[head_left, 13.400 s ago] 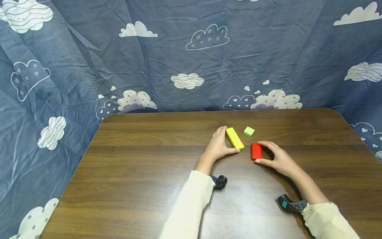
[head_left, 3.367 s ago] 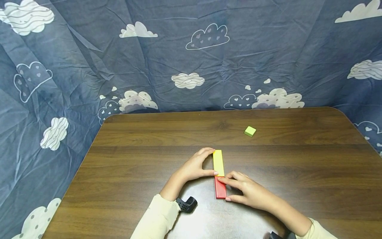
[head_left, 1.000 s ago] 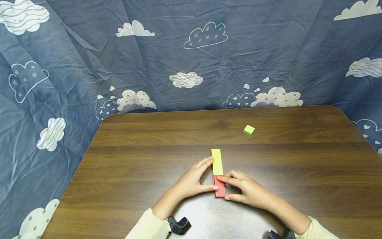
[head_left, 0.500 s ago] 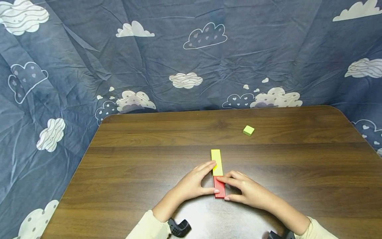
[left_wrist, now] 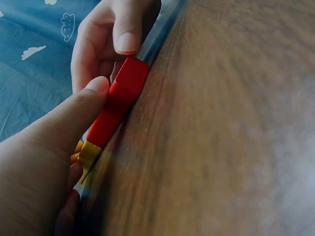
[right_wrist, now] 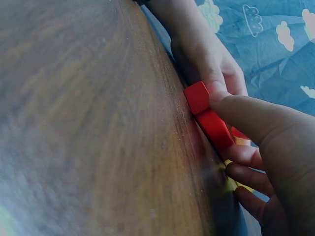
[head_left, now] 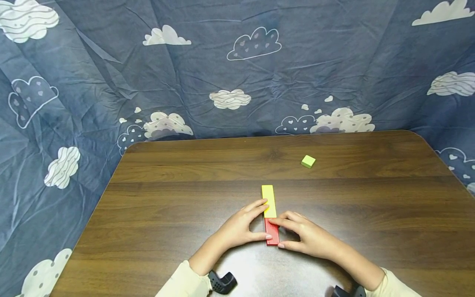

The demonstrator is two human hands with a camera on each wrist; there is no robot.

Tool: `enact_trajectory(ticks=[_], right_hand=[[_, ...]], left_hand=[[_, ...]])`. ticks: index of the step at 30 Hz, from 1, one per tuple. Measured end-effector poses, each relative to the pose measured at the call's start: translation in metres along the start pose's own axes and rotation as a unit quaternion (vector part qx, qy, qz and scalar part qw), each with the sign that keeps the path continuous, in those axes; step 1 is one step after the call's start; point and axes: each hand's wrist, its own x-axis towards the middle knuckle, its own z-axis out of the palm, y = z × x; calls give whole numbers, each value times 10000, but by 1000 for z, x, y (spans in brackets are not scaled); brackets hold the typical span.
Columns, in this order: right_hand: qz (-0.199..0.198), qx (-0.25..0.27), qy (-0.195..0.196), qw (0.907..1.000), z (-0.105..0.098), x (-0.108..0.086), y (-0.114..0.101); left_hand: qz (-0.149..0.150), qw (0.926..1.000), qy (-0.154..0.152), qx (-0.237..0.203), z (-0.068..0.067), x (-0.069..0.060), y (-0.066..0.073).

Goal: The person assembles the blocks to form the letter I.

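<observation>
A yellow rectangular block (head_left: 269,202) and a shorter red rectangular block (head_left: 272,237) lie flat on the table in one line, end to end. My left hand (head_left: 237,227) is at their left side, fingertips touching the yellow block and thumb resting on the red one. From the right, my right hand (head_left: 308,237) holds the red block, index finger on its far part and thumb at its near corner. In the left wrist view both thumbs touch the red block (left_wrist: 118,98). The right wrist view shows the red block (right_wrist: 211,125) close up, the yellow one mostly hidden by fingers.
A small light-green block (head_left: 308,161) lies alone toward the back of the brown wooden table (head_left: 167,198). Behind the table hangs a blue cloth (head_left: 208,66) with cloud prints. Dark wrist devices are strapped below both hands.
Since the oldest frame, both blocks have come nearer and been lined up end to end. Later the left hand slid from the yellow block's ends toward the red one. The last half second shows little motion.
</observation>
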Motion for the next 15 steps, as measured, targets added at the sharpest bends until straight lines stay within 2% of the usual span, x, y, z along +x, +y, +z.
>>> enact_trajectory(ticks=[6, 15], right_hand=[[170, 218, 104, 9996, -3, 1, -1], [299, 99, 641, 9974, -9, 4, 1]], left_hand=[[-1, 10000, 2, 14, 0, 1, -1], [-13, 10000, 15, -20, 1, 0, -2]])
